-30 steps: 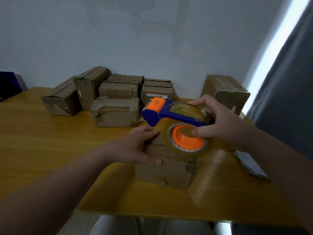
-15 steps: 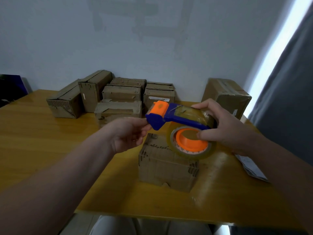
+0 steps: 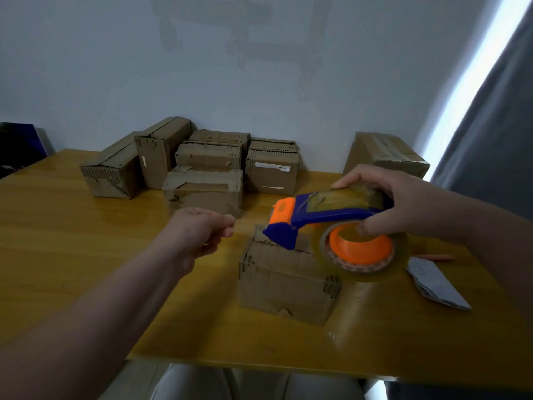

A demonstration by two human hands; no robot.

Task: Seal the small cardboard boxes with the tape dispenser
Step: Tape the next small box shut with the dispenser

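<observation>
Logged the left hand (image 3: 199,235) off the small cardboard box (image 3: 282,284): flat on the box top a second ago, up by the orange nose of the tape dispenser (image 3: 326,215) half a second ago, now out to the left of the box and clear of it. Noted its fingers loosely curled, thumb near the forefinger, nothing visible between them. Cannot rule out clear tape there, too fine to see.

Noted the dispenser shifted a little rightward over the same interval, with the blue-and-orange nose over the far top edge of the box. Cannot tell whether touching or just above.

Found the right hand (image 3: 403,206) gripping the dispenser, fingers over its tape-covered top and thumb at the orange core of the tape roll (image 3: 363,255).

Found the box seemingly in the same spot on the yellow table (image 3: 72,241), near the front edge. Could not read the right part of the box top, hidden behind the roll.

Recorded no change in the cluster of small boxes (image 3: 207,168) at the back by the wall, nor in the larger box (image 3: 386,157) at right rear. Saw a paper slip (image 3: 435,284) lying just right of the roll. Lost both forearms at the frame edges.
</observation>
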